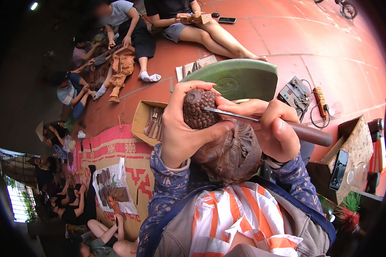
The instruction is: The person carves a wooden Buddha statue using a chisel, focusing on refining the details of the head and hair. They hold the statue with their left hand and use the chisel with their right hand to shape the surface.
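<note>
A dark brown wooden statue (231,156), its rounded top covered in small carved knobs (197,113), rests in front of my chest. My left hand (178,124) is closed around the knobbed part, with the fingers over its far side and the thumb along the near side. In my right hand (278,128) is a carving chisel (315,133) with a brown wooden handle and a thin metal blade. The blade's tip meets the knobs, and my right fingers rest along the blade close to the wood. The statue's lower part is partly hidden by my hands.
Beyond the statue stands a green plastic seat (255,77). To the left are a cardboard box (137,124) of chisels and a patterned mat (135,171) with tools on paper. Rightward lie a control box (296,96), an orange power strip (320,100) and a phone (339,169). Several people sit around.
</note>
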{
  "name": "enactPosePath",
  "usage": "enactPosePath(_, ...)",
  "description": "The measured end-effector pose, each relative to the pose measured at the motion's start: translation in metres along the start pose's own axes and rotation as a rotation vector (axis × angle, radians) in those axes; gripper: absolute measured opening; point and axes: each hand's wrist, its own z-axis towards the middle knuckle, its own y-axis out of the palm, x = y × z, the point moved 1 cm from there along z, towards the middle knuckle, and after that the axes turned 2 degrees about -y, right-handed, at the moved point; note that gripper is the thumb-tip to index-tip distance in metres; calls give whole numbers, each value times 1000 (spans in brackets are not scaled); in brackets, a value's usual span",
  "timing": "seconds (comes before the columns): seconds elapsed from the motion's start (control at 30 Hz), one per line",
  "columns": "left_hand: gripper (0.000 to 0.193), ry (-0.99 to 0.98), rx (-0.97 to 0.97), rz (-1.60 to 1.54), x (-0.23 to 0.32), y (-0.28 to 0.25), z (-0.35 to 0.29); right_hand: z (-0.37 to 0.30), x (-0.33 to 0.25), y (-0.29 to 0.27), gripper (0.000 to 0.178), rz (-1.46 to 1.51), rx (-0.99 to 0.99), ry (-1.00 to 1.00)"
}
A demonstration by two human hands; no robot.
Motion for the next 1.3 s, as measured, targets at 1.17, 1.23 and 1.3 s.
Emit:
enactPosePath(1.17, 56, 14, 32, 181, 1, 1, -1, 31, -21, -13, 31, -58, -111, 163)
enactPosePath(1.23, 57, -21, 39, 149, 2, 1, -2, 30, -21, -17, 31, 115, -26, 186)
enactPosePath(1.3, 58, 1, 26, 141, 3, 2, -1, 28, -21, -18, 31, 55, -96, 162)
